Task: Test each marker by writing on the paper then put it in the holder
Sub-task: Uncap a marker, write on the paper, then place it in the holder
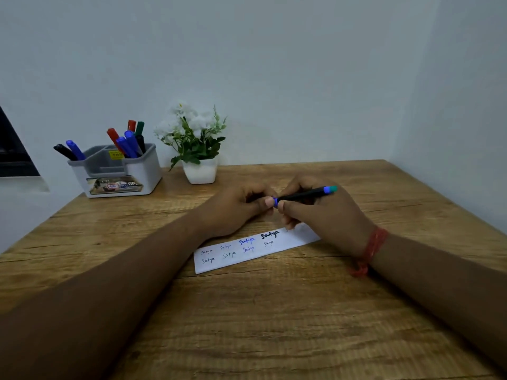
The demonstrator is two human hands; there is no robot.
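Observation:
A black-bodied marker (301, 195) with blue ends lies level between both hands, just above the far end of the paper strip. My right hand (323, 215) grips its barrel. My left hand (238, 208) pinches the blue end nearest it, probably the cap. The white paper strip (300, 238) lies on the table under the hands, with several handwritten words in blue and black. The grey and white holder (142, 171) stands at the far left, with several red, blue, green and black markers (127, 145) in its compartments.
A small white pot of white flowers (199, 171) stands right of the holder near the wall. The wooden table (274, 311) ends at walls behind and to the right. A red thread band (370, 248) circles my right wrist.

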